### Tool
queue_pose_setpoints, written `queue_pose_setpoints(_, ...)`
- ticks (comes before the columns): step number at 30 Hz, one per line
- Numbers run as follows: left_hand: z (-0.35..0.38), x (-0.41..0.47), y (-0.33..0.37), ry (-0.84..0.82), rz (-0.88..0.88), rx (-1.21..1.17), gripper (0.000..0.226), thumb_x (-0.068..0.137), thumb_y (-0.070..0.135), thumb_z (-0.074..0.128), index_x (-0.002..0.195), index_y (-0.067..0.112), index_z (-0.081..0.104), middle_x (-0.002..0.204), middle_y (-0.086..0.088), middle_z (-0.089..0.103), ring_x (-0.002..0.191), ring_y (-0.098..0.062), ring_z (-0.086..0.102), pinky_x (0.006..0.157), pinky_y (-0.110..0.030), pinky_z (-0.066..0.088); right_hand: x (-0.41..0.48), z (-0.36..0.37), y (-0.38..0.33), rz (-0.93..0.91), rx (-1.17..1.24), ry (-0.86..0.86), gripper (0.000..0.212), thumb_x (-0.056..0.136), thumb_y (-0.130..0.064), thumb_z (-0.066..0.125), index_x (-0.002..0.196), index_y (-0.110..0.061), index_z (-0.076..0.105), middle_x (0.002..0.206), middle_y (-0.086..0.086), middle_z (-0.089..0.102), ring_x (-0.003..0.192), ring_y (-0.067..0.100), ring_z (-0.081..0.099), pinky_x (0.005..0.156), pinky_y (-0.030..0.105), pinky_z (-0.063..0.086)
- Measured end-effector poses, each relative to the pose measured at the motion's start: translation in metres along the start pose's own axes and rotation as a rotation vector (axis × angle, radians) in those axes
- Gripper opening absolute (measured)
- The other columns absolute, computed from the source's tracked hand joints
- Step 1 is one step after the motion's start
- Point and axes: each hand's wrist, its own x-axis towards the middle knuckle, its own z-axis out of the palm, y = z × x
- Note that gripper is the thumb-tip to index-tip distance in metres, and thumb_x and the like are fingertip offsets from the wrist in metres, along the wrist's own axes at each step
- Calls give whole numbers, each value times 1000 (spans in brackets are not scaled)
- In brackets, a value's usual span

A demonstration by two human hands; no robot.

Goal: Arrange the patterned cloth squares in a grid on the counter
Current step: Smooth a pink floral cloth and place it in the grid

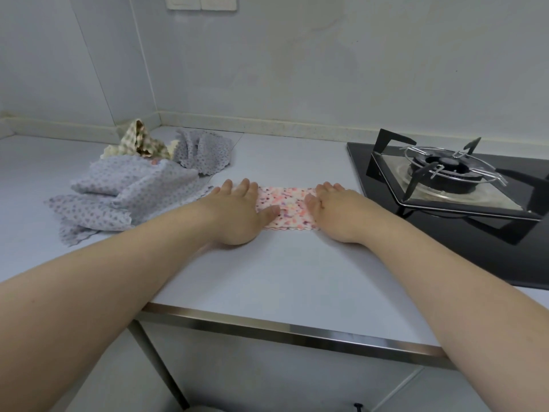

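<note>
We flatten the pink cloth (286, 208) left of the stove (451, 179) with left hand (234, 209) and right hand (335, 212), both flat, holding nothing (next, likely fetch from the pile (133, 185)).

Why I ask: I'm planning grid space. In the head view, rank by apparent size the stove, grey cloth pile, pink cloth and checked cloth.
1. stove, though cut off at the frame's edge.
2. grey cloth pile.
3. pink cloth and checked cloth look alike; both partly covered, so unranked.
</note>
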Motion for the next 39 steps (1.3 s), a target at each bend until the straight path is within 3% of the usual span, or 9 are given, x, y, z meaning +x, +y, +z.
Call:
queue_pose_setpoints(7, -12, -3, -9, -82, -127, 34, 89, 99, 68, 6, 159, 4, -9, 168, -14, -12, 156, -32, -6, 126, -47, 4, -13, -12, 3, 139, -126, -46, 47, 107, -23, 19, 151, -19, 33, 155, 10, 35, 146, 33, 28, 119, 65, 12)
queue_pose_setpoints(10, -7, -1, -9, -32, -160, 49, 90, 99, 68, 7, 160, 3, -4, 168, -17, -6, 156, -35, 0, 126, -47, 6, -15, -15, 4, 161, -109, -13, 43, 107, -22, 23, 144, -16, 43, 150, 8, 44, 142, 31, 35, 120, 62, 12)
queue_pose_setpoints(15, -7, -5, 7, 261, 141, -39, 78, 104, 58, 19, 161, 7, 2, 169, -13, -6, 156, -30, -4, 127, -42, 3, -13, -14, 12, 148, 53, 169, 21, 101, -24, 39, 108, -16, 57, 121, 12, 64, 106, 31, 52, 109, 47, 36)
queue_pose_setpoints(19, 3, -8, 18, 255, 309, -203, 84, 97, 65, 24, 162, 14, 8, 170, -2, 0, 156, -14, -3, 127, -31, 2, -12, -16, 15, 145, 116, 193, 45, 97, -27, 48, 140, -14, 52, 142, 17, 49, 133, 37, 42, 106, 43, 40)
queue_pose_setpoints(22, 7, -9, 17, 221, 310, -215, 96, 87, 74, 20, 163, 17, 8, 170, 3, 1, 155, -9, -1, 127, -30, 4, -11, -18, 15, 170, 212, 169, 46, 97, -32, 50, 141, -19, 54, 141, 17, 47, 137, 38, 32, 109, 44, 37)
queue_pose_setpoints(27, 4, -10, 18, 95, 306, -53, 108, 76, 86, 4, 163, 22, -1, 170, 3, -5, 156, -10, -5, 127, -33, 0, -10, -22, 20, 149, 322, 187, 37, 91, -32, 56, 126, -20, 58, 119, 6, 58, 122, 32, 47, 90, 36, 47)
queue_pose_setpoints(30, 4, -10, 18, 67, 307, -15, 114, 73, 93, 0, 162, 22, -5, 170, 4, -9, 155, -11, -8, 127, -34, -1, -11, -27, 23, 122, 507, 271, 17, 90, -28, 59, 105, -19, 57, 99, -2, 59, 88, 20, 58, 62, 27, 41)
queue_pose_setpoints(33, 3, -13, 19, 34, 302, 1, 113, 73, 91, 1, 162, 22, -9, 169, 4, -13, 155, -11, -11, 127, -36, -2, -10, -31, 23, 112, 730, 386, 9, 90, -22, 62, 96, -17, 59, 78, -2, 59, 59, 15, 51, 51, 26, 35)
queue_pose_setpoints(39, 2, -24, 33, -22, 319, 27, 116, 71, 93, 4, 160, 20, -17, 167, 5, -22, 154, -12, -18, 127, -38, -4, -13, -36, 12, 113, 1028, 511, 8, 94, -17, 56, 100, -23, 55, 85, -4, 58, 66, 12, 53, 53, 27, 41)
